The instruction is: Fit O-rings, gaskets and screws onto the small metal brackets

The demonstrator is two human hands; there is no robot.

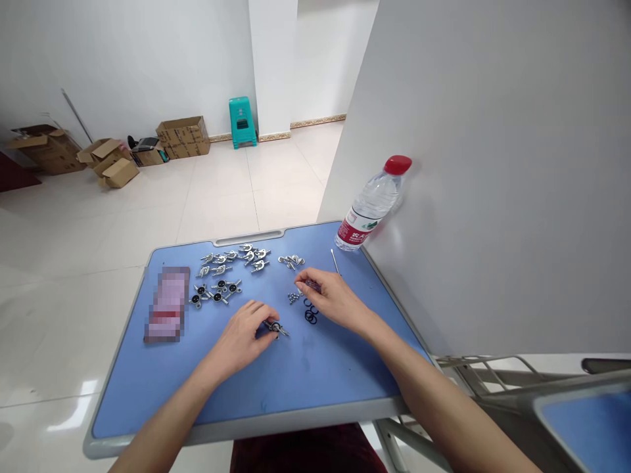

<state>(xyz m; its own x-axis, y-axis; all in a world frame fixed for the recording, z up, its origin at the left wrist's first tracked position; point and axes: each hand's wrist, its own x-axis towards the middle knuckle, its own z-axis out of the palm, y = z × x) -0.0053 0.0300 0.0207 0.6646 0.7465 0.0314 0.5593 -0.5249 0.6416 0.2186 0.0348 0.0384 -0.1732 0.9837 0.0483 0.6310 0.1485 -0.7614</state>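
The metal fitting [277,326] points rightward, long axis slanting toward me, pinched by my left hand [246,334]; my right hand [329,295] curls, fingertips close together, contents unclear.

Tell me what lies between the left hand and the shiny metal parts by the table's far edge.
A group of metal parts with black centres lies between the left hand and the shiny parts; the head view shows this.

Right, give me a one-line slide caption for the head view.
At a blue desk, the left hand holds a metal part while the right hand is close to black rings.
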